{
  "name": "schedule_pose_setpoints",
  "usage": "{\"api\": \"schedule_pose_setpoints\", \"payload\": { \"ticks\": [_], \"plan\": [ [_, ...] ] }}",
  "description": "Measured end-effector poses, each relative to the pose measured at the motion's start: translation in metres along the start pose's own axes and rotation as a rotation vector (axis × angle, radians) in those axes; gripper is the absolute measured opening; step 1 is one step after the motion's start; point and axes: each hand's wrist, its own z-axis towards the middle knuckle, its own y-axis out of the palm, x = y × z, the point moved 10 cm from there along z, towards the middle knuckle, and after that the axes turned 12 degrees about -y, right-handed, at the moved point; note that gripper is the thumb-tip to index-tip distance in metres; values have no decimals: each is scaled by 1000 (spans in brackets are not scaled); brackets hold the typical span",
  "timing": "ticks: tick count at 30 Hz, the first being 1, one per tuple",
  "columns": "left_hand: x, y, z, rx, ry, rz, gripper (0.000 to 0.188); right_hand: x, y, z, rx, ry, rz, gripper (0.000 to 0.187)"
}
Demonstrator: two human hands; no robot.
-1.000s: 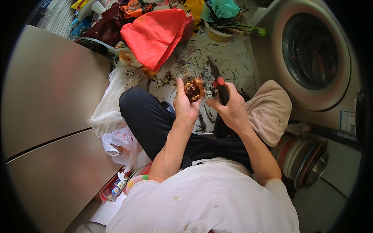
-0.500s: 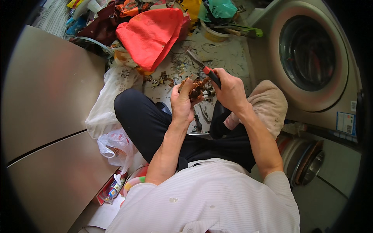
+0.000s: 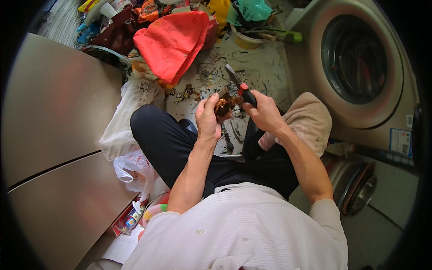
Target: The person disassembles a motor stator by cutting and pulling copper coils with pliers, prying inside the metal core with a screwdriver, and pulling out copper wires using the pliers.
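Observation:
My left hand (image 3: 208, 118) is closed around a small clump of copper-coloured wire windings (image 3: 223, 108), its thumb pressed along the near side. A knife (image 3: 246, 93) with a black and red handle is gripped in my right hand (image 3: 265, 111), just to the right of the clump. Its narrow blade points up and to the left, away from me and clear of the windings. Some fingers of both hands are hidden behind what they hold. Below the windings, a pair of dark-handled pliers (image 3: 228, 143) lies on the floor between my legs.
Wire scraps and small metal bits (image 3: 186, 93) litter the floor ahead. A red cloth or bag (image 3: 173, 42) tops a heap of items beyond. A washing machine (image 3: 310, 67) stands right, a beige cabinet (image 3: 63, 99) left. A towel (image 3: 310, 117) covers my right knee; plastic bags (image 3: 135, 168) sit left.
The knife has swung more upright, its blade tip shifting right. My right hand has dropped slightly and turned. The copper windings have rotated in my left hand, showing a rounder side.

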Motion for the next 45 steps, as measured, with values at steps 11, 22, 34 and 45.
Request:
{"api": "schedule_pose_setpoints", "payload": {
  "ticks": [11,22,34,45],
  "plan": [
    [8,36,-15,-195,109,0,31,-19,66,-92,59,676,1499,11],
    [11,34,-12,-206,66,-71,28,-16,46,-85,187,482,1334,25],
    [38,0,-8,30,180,62,30,7,-10,-94,-124,396,786,25],
    [30,-23,2,161,-49,82,44,-13,15,-126,-540,528,733,29]
  ]
}}
